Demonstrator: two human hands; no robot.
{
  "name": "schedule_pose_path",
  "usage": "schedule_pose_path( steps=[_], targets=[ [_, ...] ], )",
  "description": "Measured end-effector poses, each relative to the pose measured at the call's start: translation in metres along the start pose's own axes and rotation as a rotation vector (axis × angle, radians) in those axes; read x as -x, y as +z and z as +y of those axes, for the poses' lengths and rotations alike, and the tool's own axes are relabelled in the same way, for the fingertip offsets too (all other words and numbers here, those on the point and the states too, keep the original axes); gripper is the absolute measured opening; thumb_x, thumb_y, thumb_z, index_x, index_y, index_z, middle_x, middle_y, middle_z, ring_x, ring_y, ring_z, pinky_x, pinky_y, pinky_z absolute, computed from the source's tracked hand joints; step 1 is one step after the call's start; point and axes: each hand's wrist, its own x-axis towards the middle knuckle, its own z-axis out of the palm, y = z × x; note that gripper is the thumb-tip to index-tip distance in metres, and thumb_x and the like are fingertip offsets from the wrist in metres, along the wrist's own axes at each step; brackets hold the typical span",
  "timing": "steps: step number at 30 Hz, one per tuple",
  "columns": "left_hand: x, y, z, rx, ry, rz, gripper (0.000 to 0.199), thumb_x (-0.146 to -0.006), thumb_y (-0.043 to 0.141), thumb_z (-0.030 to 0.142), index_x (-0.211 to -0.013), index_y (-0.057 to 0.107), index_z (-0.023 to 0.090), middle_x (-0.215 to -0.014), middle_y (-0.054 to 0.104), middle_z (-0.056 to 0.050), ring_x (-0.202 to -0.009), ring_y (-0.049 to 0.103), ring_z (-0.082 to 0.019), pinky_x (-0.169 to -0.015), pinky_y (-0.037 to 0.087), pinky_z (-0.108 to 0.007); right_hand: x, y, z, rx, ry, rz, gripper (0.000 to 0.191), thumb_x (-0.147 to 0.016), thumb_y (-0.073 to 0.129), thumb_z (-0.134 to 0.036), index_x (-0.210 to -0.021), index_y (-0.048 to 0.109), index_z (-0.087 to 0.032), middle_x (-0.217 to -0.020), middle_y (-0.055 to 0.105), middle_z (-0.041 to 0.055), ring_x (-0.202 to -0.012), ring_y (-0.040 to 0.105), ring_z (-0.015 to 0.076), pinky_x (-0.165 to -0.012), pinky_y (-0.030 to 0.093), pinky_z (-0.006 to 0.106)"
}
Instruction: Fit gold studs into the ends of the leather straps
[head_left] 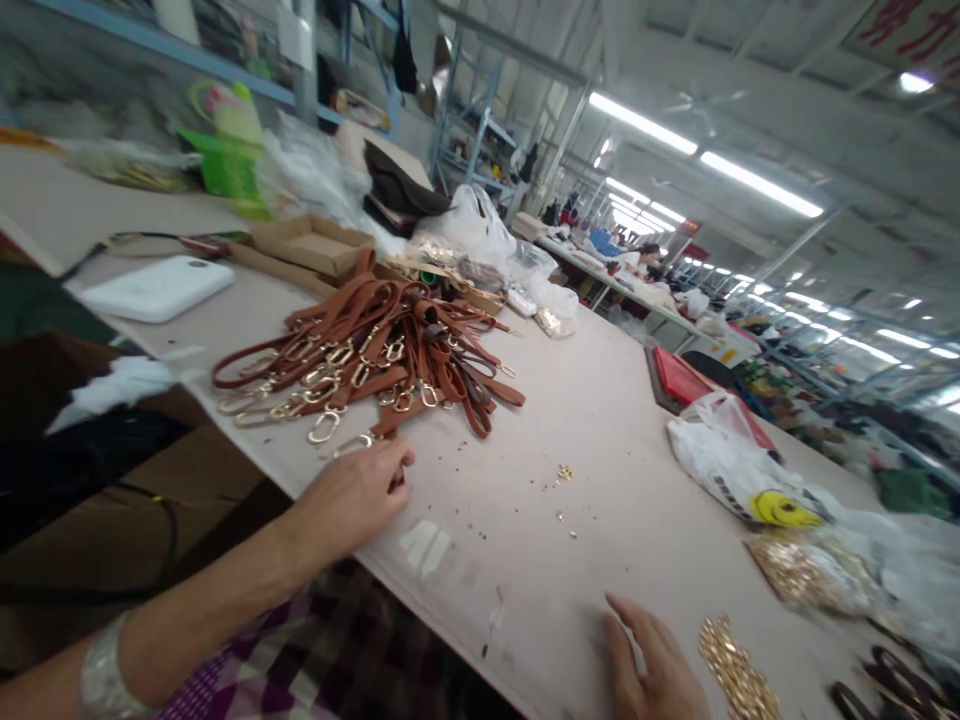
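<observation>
My left hand [358, 495] rests at the near edge of the strap pile, its fingers curled in. One brown strap end and a gold ring lie right against its knuckles; whatever the fingers hold is hidden. The heap of brown leather straps [442, 365] carries gold snap hooks and rings [325, 427], mostly turned toward me. Low in the view, my right hand [651, 665] is over the table with its fingers apart and nothing visible in them. Just right of it lies a pile of small gold metal pieces [735, 670]. A few more gold bits [564, 472] are scattered mid-table.
A white box-shaped device [159, 289] lies at the left edge. Behind the straps are a cardboard tray [311, 245] and plastic bags [480, 225]. On the right sit a smiley-printed bag [720, 450], a bag of gold parts [810, 572] and a red folder-like item [682, 378].
</observation>
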Motion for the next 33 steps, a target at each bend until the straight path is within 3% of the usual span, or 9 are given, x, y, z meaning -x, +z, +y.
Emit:
schedule_pose_path(
  steps=[5, 7, 9, 13, 17, 22, 26, 29, 33],
  targets=[
    [0.040, -0.002, 0.010, 0.188, -0.047, -0.084, 0.002, -0.081, 0.054, 0.024, -0.080, 0.055, 0.022, -0.074, 0.064, 0.001, -0.070, 0.062, -0.018, -0.062, 0.038, -0.028, -0.066, 0.036, -0.024, 0.128, -0.127, -0.104, 0.044, -0.094, 0.041, -0.052, -0.115, 0.066, -0.022, -0.107, 0.069, 0.0082, -0.102, 0.063, 0.0257, -0.091, 0.049, 0.041],
    [0.042, -0.004, 0.006, 0.164, -0.097, -0.060, 0.014, -0.084, 0.056, 0.035, -0.081, 0.054, 0.022, -0.076, 0.065, 0.000, -0.068, 0.061, -0.020, -0.062, 0.037, -0.029, -0.077, 0.041, -0.032, 0.136, -0.140, -0.156, 0.039, -0.094, 0.041, -0.047, -0.111, 0.068, -0.023, -0.104, 0.070, 0.0070, -0.099, 0.064, 0.0242, -0.091, 0.048, 0.039],
    [0.035, -0.007, -0.001, 0.100, -0.142, 0.012, 0.021, -0.086, 0.056, 0.042, -0.086, 0.054, 0.022, -0.084, 0.066, -0.003, -0.073, 0.063, -0.022, -0.064, 0.039, -0.031, -0.081, 0.043, -0.035, 0.133, -0.130, -0.183, 0.035, -0.094, 0.043, -0.044, -0.104, 0.070, -0.024, -0.101, 0.070, 0.0059, -0.097, 0.065, 0.0230, -0.089, 0.048, 0.036],
    [0.005, -0.012, -0.020, -0.046, -0.151, 0.142, 0.024, -0.087, 0.056, 0.040, -0.097, 0.055, 0.019, -0.101, 0.064, -0.009, -0.092, 0.062, -0.028, -0.075, 0.044, -0.036, -0.081, 0.043, -0.030, 0.128, -0.116, -0.202, 0.032, -0.092, 0.045, -0.042, -0.095, 0.072, -0.025, -0.096, 0.071, 0.0056, -0.091, 0.065, 0.0229, -0.085, 0.047, 0.035],
    [-0.020, -0.011, -0.021, -0.055, -0.073, 0.091, 0.017, -0.082, 0.061, 0.035, -0.086, 0.060, 0.018, -0.099, 0.064, -0.009, -0.098, 0.060, -0.028, -0.084, 0.046, -0.037, -0.078, 0.040, -0.023, 0.109, -0.099, -0.223, 0.031, -0.091, 0.045, -0.041, -0.095, 0.071, -0.025, -0.096, 0.071, 0.0053, -0.091, 0.065, 0.0227, -0.085, 0.046, 0.034],
    [-0.030, -0.007, -0.011, 0.025, -0.083, 0.077, 0.011, -0.080, 0.053, 0.017, -0.084, 0.062, 0.014, -0.093, 0.065, -0.014, -0.096, 0.061, -0.032, -0.088, 0.045, -0.044, -0.074, 0.030, -0.026, 0.099, -0.064, -0.232, 0.031, -0.088, 0.045, -0.046, -0.083, 0.068, -0.025, -0.086, 0.069, 0.0052, -0.086, 0.063, 0.0254, -0.085, 0.044, 0.039],
    [-0.029, -0.017, -0.015, 0.181, -0.121, 0.064, 0.017, -0.084, 0.048, 0.019, -0.081, 0.063, 0.014, -0.092, 0.067, -0.014, -0.095, 0.062, -0.032, -0.089, 0.045, -0.045, -0.067, 0.017, -0.031, -0.130, 0.158, -0.233, 0.037, -0.080, 0.054, -0.058, -0.083, 0.068, -0.023, -0.088, 0.072, 0.0051, -0.084, 0.065, 0.0246, -0.080, 0.047, 0.036],
    [-0.021, -0.023, -0.012, 0.387, -0.136, -0.027, 0.024, -0.088, 0.044, 0.027, -0.082, 0.063, 0.016, -0.078, 0.068, -0.007, -0.077, 0.066, -0.023, -0.072, 0.051, -0.033, -0.055, 0.011, -0.038, -0.442, 0.313, -0.217, 0.043, -0.072, 0.067, -0.060, -0.087, 0.069, -0.020, -0.081, 0.072, 0.0044, -0.077, 0.065, 0.0220, -0.075, 0.050, 0.032],
    [0.004, -0.016, 0.013, 0.774, -0.190, -0.201, 0.033, -0.089, 0.048, 0.038, -0.105, 0.063, 0.013, -0.074, 0.068, -0.003, -0.059, 0.062, -0.015, -0.051, 0.046, -0.022, -0.033, 0.014, -0.067, -0.749, 0.334, -0.169, 0.036, -0.077, 0.069, -0.053, -0.080, 0.067, -0.017, -0.062, 0.062, -0.0002, -0.064, 0.058, 0.0154, -0.064, 0.047, 0.026]
  ],
)
